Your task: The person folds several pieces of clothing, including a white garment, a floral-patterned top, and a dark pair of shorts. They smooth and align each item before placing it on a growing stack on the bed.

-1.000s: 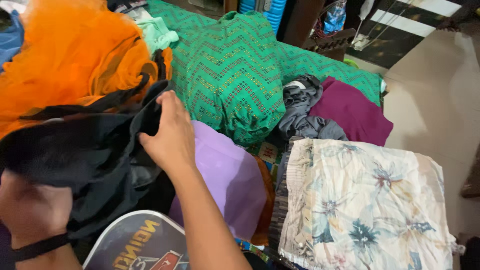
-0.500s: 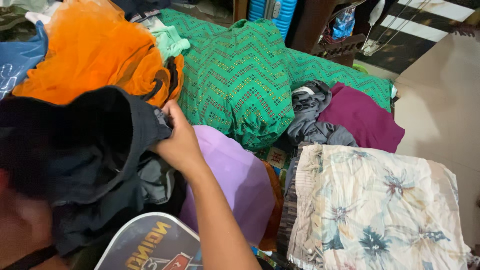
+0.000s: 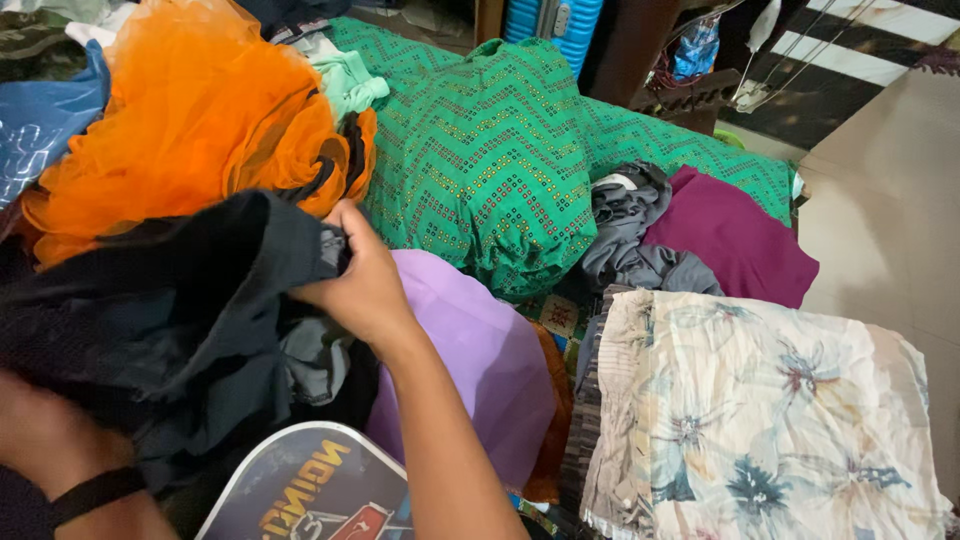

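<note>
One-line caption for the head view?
Both hands, right hand and left hand, grip a black garment beside orange netting.

We've got a black garment [image 3: 170, 320] bunched up at the lower left, dark and loose, with a greyer, slightly shiny lining showing in its folds near the middle. Its upper edge arches up in front of the orange fabric, and one corner is pinched in our right hand [image 3: 362, 285], fingers curled over the cloth. Our left hand [image 3: 40, 440] is under the lower part, mostly blurred, with the garment draped over it. The garment hangs crumpled, not flat, its lower folds dropping just beside the lilac cloth.
</note>
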